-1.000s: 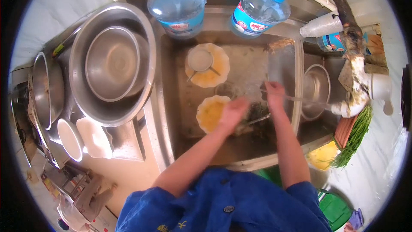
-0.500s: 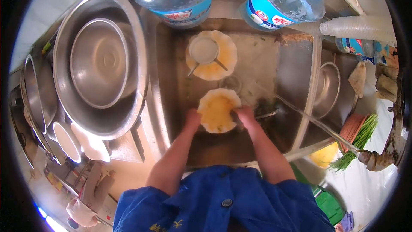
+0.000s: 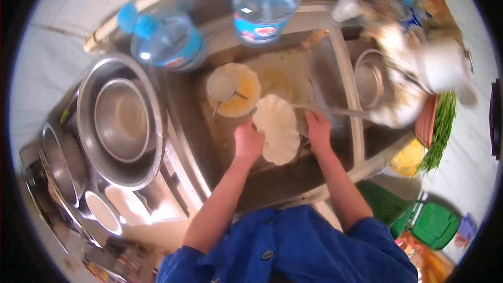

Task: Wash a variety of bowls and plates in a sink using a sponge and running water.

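A white plate with a scalloped rim (image 3: 276,133) is tilted over the sink, its pale surface bare of the yellow contents. My left hand (image 3: 249,139) is closed on its left edge. Close to the opposite edge, my right hand (image 3: 318,130) has its fingers pressed together around something dark that I cannot make out. Left of the far end sits another scalloped plate (image 3: 246,81) with yellowish contents. On it lies a small round grey dish-like thing (image 3: 221,87) with two thin prongs.
A thin faucet pipe (image 3: 335,110) reaches over the sink (image 3: 335,73) from the right. Two blue-capped bottles (image 3: 264,13) stand behind. Nested steel basins (image 3: 86,126) lie left. At right are blurred white dishes with scraps (image 3: 406,89), green stalks (image 3: 443,131) and a green bin (image 3: 435,225).
The plate in my hands has tipped up and its yellow contents are gone from it. My right hand has moved right, away from its edge. The view has turned, and blurred dishes have appeared at right.
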`<state>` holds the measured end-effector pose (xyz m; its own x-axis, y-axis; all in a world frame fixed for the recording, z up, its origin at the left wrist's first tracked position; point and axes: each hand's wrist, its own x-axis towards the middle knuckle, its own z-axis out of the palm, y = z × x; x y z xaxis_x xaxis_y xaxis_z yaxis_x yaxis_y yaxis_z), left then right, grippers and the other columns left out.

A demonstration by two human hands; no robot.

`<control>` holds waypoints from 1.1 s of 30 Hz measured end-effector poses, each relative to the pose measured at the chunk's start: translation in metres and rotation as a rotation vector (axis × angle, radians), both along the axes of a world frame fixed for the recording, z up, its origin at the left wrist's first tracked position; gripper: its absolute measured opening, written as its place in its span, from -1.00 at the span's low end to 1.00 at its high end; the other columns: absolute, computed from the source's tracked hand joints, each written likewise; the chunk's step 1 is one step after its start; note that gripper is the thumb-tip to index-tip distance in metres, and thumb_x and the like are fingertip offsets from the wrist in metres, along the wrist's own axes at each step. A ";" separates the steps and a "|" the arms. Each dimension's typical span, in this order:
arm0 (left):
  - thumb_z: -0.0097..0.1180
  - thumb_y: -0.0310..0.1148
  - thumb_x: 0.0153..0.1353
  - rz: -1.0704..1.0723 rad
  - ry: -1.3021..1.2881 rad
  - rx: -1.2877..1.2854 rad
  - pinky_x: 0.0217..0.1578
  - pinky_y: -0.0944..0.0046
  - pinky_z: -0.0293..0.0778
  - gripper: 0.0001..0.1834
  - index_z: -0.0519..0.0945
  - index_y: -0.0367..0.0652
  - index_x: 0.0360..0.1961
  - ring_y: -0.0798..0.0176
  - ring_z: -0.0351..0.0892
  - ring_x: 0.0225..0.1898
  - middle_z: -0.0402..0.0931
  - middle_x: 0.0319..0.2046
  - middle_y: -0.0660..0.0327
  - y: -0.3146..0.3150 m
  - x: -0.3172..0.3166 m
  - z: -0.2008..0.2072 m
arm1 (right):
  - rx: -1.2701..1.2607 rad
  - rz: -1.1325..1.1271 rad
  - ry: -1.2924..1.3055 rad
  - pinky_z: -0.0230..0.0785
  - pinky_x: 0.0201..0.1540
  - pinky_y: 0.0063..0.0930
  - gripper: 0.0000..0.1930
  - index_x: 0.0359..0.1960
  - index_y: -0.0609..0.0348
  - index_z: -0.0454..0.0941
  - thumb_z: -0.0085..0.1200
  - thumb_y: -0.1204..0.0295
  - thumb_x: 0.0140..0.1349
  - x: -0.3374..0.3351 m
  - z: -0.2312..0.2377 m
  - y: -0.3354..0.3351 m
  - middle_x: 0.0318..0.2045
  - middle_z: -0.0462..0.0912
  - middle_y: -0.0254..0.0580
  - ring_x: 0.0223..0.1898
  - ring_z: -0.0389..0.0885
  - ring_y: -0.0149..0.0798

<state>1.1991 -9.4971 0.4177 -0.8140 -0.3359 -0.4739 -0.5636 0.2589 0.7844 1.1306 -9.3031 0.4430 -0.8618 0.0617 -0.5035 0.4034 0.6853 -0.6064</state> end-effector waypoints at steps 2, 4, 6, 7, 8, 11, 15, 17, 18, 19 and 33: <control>0.11 -0.57 -0.10 0.105 0.213 0.186 -0.31 0.03 0.45 -0.89 0.47 -0.33 -0.48 -0.10 0.53 -0.44 0.50 -0.55 -0.08 0.027 -0.025 0.026 | -0.269 -0.032 0.277 0.38 0.09 -0.13 -0.64 0.06 0.18 0.58 -0.01 0.26 0.34 0.006 0.029 -0.015 -0.08 0.63 0.11 -0.04 0.58 0.08; 0.11 -0.57 -0.11 0.000 0.149 0.139 -0.32 0.05 0.44 -0.88 0.46 -0.34 -0.49 -0.08 0.52 -0.45 0.48 -0.57 -0.07 0.054 -0.045 0.053 | -0.260 0.147 0.548 0.26 0.24 -0.10 -0.61 0.18 0.16 0.48 -0.06 0.33 0.37 0.011 0.023 -0.018 0.11 0.51 0.14 0.15 0.43 0.14; 0.12 -0.57 -0.15 -0.033 0.054 0.320 -0.36 0.07 0.42 -0.86 0.44 -0.37 -0.51 -0.03 0.45 -0.49 0.43 -0.60 -0.04 0.078 -0.062 0.082 | -0.085 0.187 0.460 0.18 0.30 -0.08 -0.57 0.24 0.15 0.40 -0.07 0.39 0.35 -0.019 0.029 0.008 0.18 0.43 0.18 0.25 0.30 0.21; 0.12 -0.57 -0.15 -0.063 0.060 0.299 -0.36 0.07 0.42 -0.86 0.44 -0.37 -0.51 -0.03 0.45 -0.49 0.43 -0.60 -0.04 0.086 -0.064 0.086 | 0.067 0.065 0.453 0.24 0.24 -0.04 -0.60 0.18 0.19 0.45 -0.07 0.42 0.31 -0.028 0.026 0.023 0.12 0.47 0.22 0.18 0.37 0.23; 0.13 -0.61 -0.13 -0.158 0.104 0.185 -0.37 0.19 0.42 -0.83 0.53 -0.37 -0.42 0.17 0.48 -0.45 0.51 -0.52 0.09 0.094 -0.069 0.087 | -0.013 -0.052 0.396 0.27 0.20 -0.02 -0.62 0.16 0.19 0.46 -0.07 0.43 0.31 -0.038 0.019 0.045 0.11 0.47 0.22 0.14 0.41 0.25; 0.13 -0.66 -0.12 -0.262 0.136 0.007 -0.42 0.29 0.42 -0.83 0.60 -0.37 -0.40 0.34 0.51 -0.43 0.56 -0.50 0.22 0.125 -0.090 0.094 | -0.126 -0.090 0.447 0.32 0.14 0.00 -0.63 0.12 0.21 0.48 -0.07 0.44 0.29 -0.022 0.030 0.056 0.08 0.49 0.21 0.08 0.46 0.27; 0.16 -0.66 -0.14 -0.112 0.058 0.300 -0.50 0.21 0.38 -0.84 0.55 -0.33 -0.43 0.31 0.46 -0.50 0.52 -0.50 0.20 0.144 -0.119 0.099 | -0.295 -0.056 0.625 0.35 0.13 -0.04 -0.65 0.10 0.23 0.49 -0.07 0.46 0.28 -0.020 0.076 0.068 0.03 0.54 0.18 0.09 0.46 0.26; 0.16 -0.66 -0.12 -0.371 0.039 0.096 -0.52 0.21 0.37 -0.82 0.54 -0.32 -0.40 0.29 0.47 -0.49 0.51 -0.47 0.19 0.164 -0.128 0.103 | -0.095 -0.050 0.483 0.31 0.18 -0.09 -0.61 0.11 0.24 0.49 -0.06 0.49 0.23 -0.054 0.095 0.107 0.01 0.54 0.19 0.15 0.41 0.23; 0.14 -0.68 -0.09 -0.383 -0.041 0.095 -0.50 0.25 0.40 -0.81 0.55 -0.34 -0.36 0.25 0.53 -0.43 0.52 -0.44 0.18 0.184 -0.127 0.113 | -0.083 -0.164 0.396 0.31 0.18 -0.10 -0.61 0.11 0.22 0.50 -0.06 0.50 0.22 -0.068 0.082 0.121 0.00 0.55 0.17 0.15 0.41 0.23; 0.14 -0.68 -0.09 -0.396 -0.039 0.088 -0.50 0.25 0.40 -0.81 0.55 -0.34 -0.36 0.25 0.53 -0.43 0.52 -0.44 0.18 0.188 -0.128 0.107 | -0.083 -0.253 0.311 0.30 0.19 -0.11 -0.60 0.11 0.20 0.50 -0.06 0.51 0.20 -0.074 0.074 0.130 0.00 0.56 0.15 0.15 0.40 0.24; 0.05 -0.72 -0.04 0.085 0.064 0.599 -0.16 0.23 0.53 -0.54 0.53 -0.41 -0.01 0.14 0.61 -0.11 0.57 -0.10 0.05 0.157 -0.080 0.121 | 0.050 -0.139 0.289 0.45 0.06 -0.08 -0.56 0.08 0.16 0.53 0.07 0.47 0.09 -0.077 0.024 0.165 0.01 0.53 0.15 -0.01 0.55 0.26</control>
<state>1.1188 -9.3401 0.5390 -0.8289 -0.0910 -0.5520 -0.5101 -0.2824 0.8125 1.0532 -9.1378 0.4668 -0.9501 0.2075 -0.2328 0.3115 0.6673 -0.6765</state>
